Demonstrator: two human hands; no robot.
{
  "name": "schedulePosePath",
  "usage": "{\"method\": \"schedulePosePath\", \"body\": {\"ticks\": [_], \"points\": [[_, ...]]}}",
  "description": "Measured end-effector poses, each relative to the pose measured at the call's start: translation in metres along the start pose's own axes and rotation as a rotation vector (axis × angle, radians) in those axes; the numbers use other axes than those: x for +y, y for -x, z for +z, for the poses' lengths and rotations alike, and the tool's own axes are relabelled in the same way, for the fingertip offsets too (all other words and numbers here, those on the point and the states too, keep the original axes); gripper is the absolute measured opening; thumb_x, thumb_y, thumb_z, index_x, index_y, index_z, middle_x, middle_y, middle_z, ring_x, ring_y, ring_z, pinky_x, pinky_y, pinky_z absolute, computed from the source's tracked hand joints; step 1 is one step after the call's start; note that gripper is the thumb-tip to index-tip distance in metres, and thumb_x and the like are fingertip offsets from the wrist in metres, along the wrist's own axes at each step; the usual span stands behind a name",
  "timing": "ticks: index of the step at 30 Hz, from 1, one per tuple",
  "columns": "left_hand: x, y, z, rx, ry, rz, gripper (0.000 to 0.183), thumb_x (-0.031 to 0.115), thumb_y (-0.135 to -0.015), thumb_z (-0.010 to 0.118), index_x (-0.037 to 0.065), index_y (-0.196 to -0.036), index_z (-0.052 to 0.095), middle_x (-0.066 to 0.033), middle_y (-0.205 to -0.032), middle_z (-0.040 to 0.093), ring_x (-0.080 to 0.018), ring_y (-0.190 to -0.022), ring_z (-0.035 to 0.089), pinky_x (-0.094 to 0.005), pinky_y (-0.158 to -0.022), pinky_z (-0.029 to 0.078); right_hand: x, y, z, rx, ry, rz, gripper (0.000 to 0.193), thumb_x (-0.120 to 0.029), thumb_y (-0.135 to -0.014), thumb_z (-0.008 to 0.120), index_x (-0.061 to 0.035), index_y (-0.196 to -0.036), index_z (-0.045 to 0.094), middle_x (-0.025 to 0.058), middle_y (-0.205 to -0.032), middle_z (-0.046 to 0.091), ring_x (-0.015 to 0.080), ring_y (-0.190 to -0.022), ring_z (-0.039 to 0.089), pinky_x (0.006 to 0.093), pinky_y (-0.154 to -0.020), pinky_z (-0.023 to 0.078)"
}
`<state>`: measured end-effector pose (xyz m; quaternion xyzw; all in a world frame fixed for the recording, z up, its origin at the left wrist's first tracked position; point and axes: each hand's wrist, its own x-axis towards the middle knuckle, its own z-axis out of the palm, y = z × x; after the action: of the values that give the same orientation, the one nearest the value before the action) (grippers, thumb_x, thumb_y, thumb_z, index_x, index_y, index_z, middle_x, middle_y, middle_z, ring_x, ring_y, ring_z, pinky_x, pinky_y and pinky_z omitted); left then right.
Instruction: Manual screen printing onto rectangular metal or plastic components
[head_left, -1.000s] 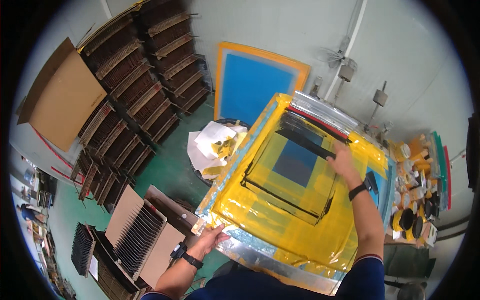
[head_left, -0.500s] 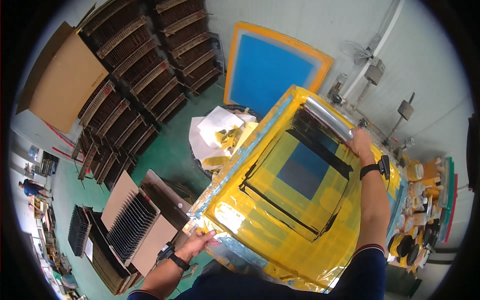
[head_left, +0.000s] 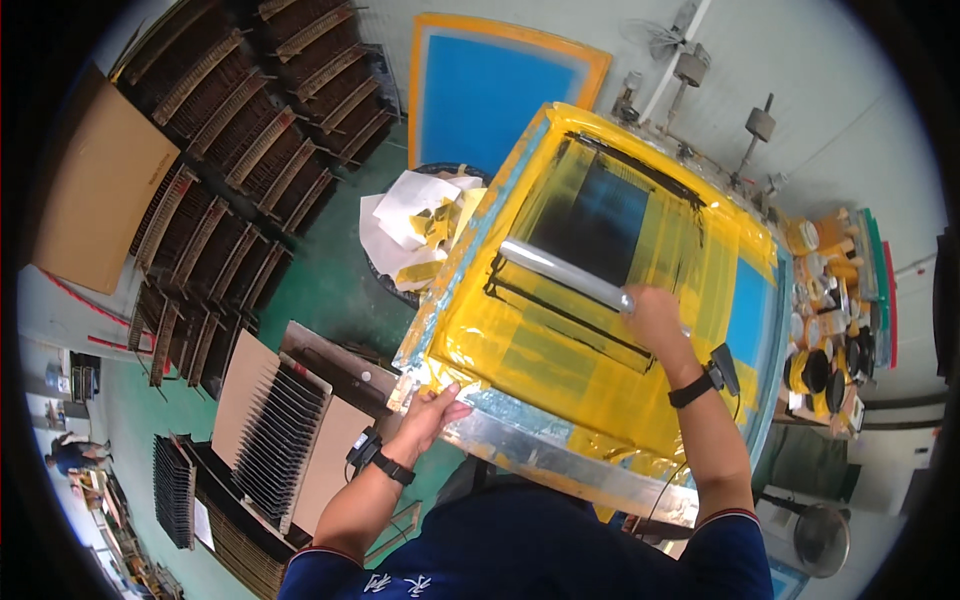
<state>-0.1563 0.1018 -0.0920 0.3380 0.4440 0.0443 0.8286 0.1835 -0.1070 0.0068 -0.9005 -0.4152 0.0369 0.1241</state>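
A silver-handled squeegee [head_left: 565, 272] lies across the middle of a screen-printing frame [head_left: 476, 400], and my right hand [head_left: 655, 318] grips the bar near its right end. Yellow tape covers the frame's border, around a see-through mesh with a dark rectangular area. Black ink [head_left: 575, 220] is spread over the mesh beyond the squeegee, with more ink lines on the near side. My left hand [head_left: 430, 415] is closed on the frame's near left corner, thumb over the top. Whatever lies beneath the squeegee's blade is hidden.
A bin [head_left: 385, 275] with crumpled paper and tape stands left of the frame. Dark drying racks [head_left: 235, 140] line the far left, with slotted black racks [head_left: 285, 425] nearer. A blue screen [head_left: 490, 95] leans on the wall; ink tubs [head_left: 815, 300] crowd the right.
My right hand has drawn the squeegee from the far edge toward me, leaving dark ink over the mesh. My left hand stays on the near left corner. The whole view has shifted.
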Motion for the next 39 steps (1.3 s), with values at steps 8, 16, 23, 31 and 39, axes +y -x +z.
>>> {"method": "schedulePosePath", "body": {"ticks": [8,16,23,31,39], "points": [[0.083,0.033,0.034,-0.258,-1.075,0.424,0.016,0.015,-0.085,0.074,0.001,-0.092,0.07,-0.004,-0.08,0.07,-0.0111,-0.073,0.065,-0.0274,-0.068,0.054,-0.046,0.068,0.006,0.094,0.006,0.069,0.029,-0.003,-0.071,0.068,-0.0075,-0.1,0.068,0.0116,-0.095,0.068,0.0305,-0.091,0.065,0.0417,-0.078,0.053],[0.129,-0.06,0.121,-0.281,-1.66,1.569,0.035,-0.001,-0.073,0.063,0.002,-0.107,0.068,-0.0157,-0.096,0.069,-0.0327,-0.102,0.063,-0.043,-0.1,0.042,-0.047,0.085,0.027,0.063,0.118,0.101,0.018,-0.006,-0.079,0.059,-0.0082,-0.095,0.068,0.0097,-0.094,0.069,0.0267,-0.09,0.066,0.0382,-0.079,0.053],[0.133,-0.078,0.14,-0.474,-2.046,1.182,0.035,-0.005,-0.071,0.054,0.002,-0.102,0.069,-0.019,-0.102,0.069,-0.0328,-0.106,0.062,-0.0415,-0.097,0.045,-0.042,0.085,0.021,-0.041,0.247,0.116,0.012,-0.009,-0.076,0.061,-0.0075,-0.085,0.069,0.0117,-0.085,0.07,0.0242,-0.087,0.067,0.034,-0.085,0.046],[0.136,-0.104,0.163,-0.535,-2.027,1.332,0.019,-0.003,-0.077,0.053,0.0,-0.091,0.066,-0.0171,-0.097,0.068,-0.0309,-0.102,0.063,-0.0436,-0.102,0.042,-0.027,0.073,0.05,0.033,0.324,0.084,0.013,-0.01,-0.073,0.062,-0.0038,-0.083,0.067,0.0097,-0.083,0.068,0.0218,-0.085,0.065,0.0324,-0.083,0.044],[0.157,-0.144,0.2,-0.539,-2.008,1.303,0.033,-0.011,-0.068,0.054,-0.003,-0.098,0.065,-0.022,-0.094,0.066,-0.0398,-0.094,0.061,-0.0448,-0.087,0.049,0.011,0.025,0.051,-0.004,0.423,0.07,0.01,-0.012,-0.077,0.063,-0.0069,-0.085,0.068,0.0076,-0.082,0.069,0.0206,-0.084,0.066,0.0311,-0.083,0.044]]}}
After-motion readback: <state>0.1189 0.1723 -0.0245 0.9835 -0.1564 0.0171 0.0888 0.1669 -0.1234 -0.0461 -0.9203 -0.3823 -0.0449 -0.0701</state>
